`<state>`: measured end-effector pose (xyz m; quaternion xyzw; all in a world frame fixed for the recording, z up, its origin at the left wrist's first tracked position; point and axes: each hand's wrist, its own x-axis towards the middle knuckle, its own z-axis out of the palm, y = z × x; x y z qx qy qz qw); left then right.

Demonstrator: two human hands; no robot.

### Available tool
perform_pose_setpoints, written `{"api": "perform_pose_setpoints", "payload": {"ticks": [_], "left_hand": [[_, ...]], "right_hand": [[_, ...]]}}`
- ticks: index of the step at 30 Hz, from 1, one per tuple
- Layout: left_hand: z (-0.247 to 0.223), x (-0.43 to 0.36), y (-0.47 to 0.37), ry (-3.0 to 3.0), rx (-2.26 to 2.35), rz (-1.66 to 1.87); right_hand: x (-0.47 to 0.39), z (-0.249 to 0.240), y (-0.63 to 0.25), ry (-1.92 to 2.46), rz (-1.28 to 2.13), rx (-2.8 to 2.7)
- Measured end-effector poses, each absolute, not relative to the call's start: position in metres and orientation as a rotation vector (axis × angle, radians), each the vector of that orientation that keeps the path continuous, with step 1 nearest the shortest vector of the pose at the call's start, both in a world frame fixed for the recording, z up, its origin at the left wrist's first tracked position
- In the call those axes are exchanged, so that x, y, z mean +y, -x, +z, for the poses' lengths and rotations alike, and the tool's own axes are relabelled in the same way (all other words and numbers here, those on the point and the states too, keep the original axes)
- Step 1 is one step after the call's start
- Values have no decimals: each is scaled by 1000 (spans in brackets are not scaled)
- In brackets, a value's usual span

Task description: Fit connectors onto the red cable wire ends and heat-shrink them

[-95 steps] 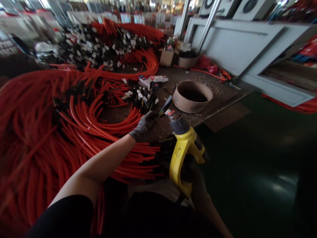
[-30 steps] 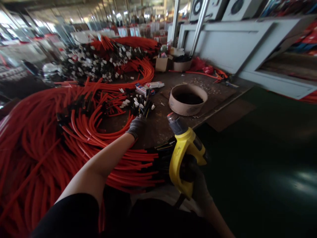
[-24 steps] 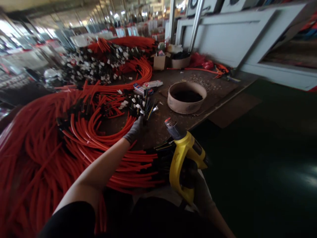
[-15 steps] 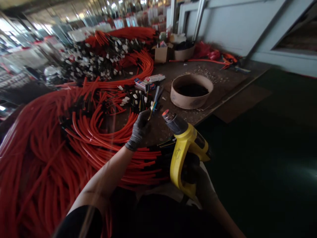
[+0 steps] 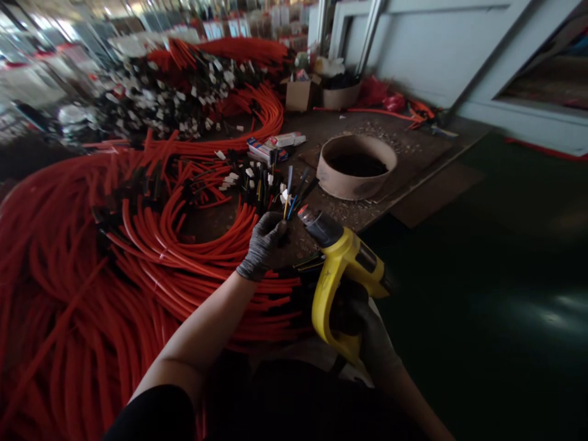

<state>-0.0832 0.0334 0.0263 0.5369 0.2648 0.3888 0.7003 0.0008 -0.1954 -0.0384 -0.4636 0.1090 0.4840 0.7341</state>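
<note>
My left hand (image 5: 265,240), in a grey glove, pinches thin wires (image 5: 288,207) with yellow and blue insulation, their ends pointing up and away. Around the handle of a yellow heat gun (image 5: 331,275) my gloved right hand (image 5: 361,318) is closed. The gun's nozzle (image 5: 309,215) glows orange inside and points up and left, close beside the wires. Behind the left hand stand bunched cable ends with white connectors (image 5: 248,174). Orange corrugated tubes (image 5: 184,257) lie coiled under and to the left of my left arm. The fingers of my right hand are partly hidden in shadow.
A round cardboard tub (image 5: 356,184) with dark contents stands on the table (image 5: 413,153), scraps scattered around it. Small boxes (image 5: 271,147) lie left of it. Farther back are a carton (image 5: 298,95) and a heap of white-connector cables (image 5: 184,92). A green floor (image 5: 482,263) borders the table.
The wires in my left hand have turned more upright and moved slightly right, nearer the nozzle. The heat gun has shifted slightly left, still in my right hand.
</note>
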Motion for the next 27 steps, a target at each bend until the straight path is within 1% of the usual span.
{"api": "perform_pose_setpoints", "payload": {"ticks": [3,9,13,20,22,24,27], "left_hand": [[23,36,82,-1160,565,867],[17,35,79,-1121,556,857],[14,34,78,-1115,544,865],[12,37,75,-1177,554,883],[14,29,73,-1357,661,838],[15,15,72,-1613,779,720],[18,-5,77,-1907,777,512]], "right_hand": [[-191,-38,1,991,1087,236],[-184,-37,-1,1036,996,227],[-185,-39,-3,1052,1033,317],[-189,-36,-5,1023,1054,208],[-190,-32,-4,1016,1058,197],[-192,-28,-4,1013,1052,203],[-193,-25,-6,979,1047,209]]}}
